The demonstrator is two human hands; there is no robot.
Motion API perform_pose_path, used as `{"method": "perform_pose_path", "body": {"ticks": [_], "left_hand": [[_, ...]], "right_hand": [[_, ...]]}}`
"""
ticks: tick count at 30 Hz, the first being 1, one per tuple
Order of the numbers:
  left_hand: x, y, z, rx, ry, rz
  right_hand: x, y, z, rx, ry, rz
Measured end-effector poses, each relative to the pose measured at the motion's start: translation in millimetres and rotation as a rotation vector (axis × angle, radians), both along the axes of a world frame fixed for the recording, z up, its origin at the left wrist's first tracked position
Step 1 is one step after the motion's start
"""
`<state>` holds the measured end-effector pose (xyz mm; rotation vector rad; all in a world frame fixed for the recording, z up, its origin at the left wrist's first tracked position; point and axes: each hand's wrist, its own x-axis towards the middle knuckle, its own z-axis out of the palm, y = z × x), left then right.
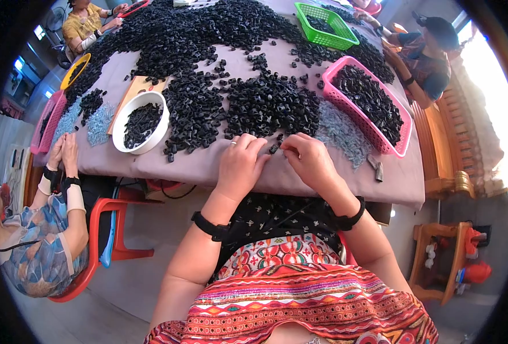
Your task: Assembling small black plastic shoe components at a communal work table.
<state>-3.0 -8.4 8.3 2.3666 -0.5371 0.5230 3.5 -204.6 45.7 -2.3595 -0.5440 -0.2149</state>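
Note:
My left hand [242,163], a ring on one finger, is at the near edge of the cloth-covered table with thumb and forefinger closed at a small black plastic part [274,149]. Close on the other side of that part, my right hand [311,160] has its fingertips pinched together. What sits inside the right pinch is too small to make out. Just beyond both hands lies a heap of similar short, tube-like black parts [274,106]. To the right of the heap, small clear bluish pieces [342,132] are spread on the cloth.
A white round bowl [125,144] of black parts stands left, partly on a brown board [136,86]. At right is a pink basket [400,150], with a green basket [337,41] farther off. Co-workers sit around the table; one's hands [65,152] are at the left edge.

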Motion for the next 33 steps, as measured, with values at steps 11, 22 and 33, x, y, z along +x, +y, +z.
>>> {"method": "perform_pose_path", "body": {"ticks": [11, 22, 33], "left_hand": [[0, 3, -1, -0.004, 0.009, 0.004], [1, -2, -9, -0.079, -0.028, 0.01], [4, -2, -10, -0.028, -0.072, 0.003]], "right_hand": [[3, 36, -15, -0.155, -0.184, 0.069], [0, 27, -21, 0.156, -0.009, -0.048], [1, 32, -35, 0.094, -0.159, -0.099]]}}
